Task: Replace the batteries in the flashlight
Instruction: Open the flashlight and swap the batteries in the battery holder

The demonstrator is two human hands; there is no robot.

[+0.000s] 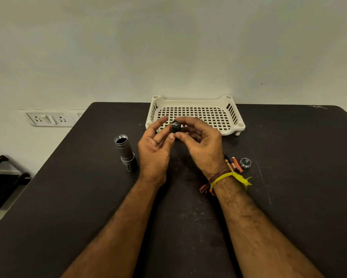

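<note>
A small black battery holder [176, 127] is held upright above the table's middle. My right hand [202, 143] pinches it between thumb and fingers. My left hand [155, 145] touches its lower end with thumb and fingertip, the other fingers spread. The grey flashlight body [125, 152] stands to the left of my left hand, its open end up and empty. Several batteries [233, 164] lie on the table by my right wrist. The round tail cap [245, 162] lies just right of them.
A cream perforated plastic tray [194, 115] sits at the dark table's [88, 197] far edge, right behind my hands. Wall sockets [48, 118] are at the left. A dark chair [0, 183] stands left of the table.
</note>
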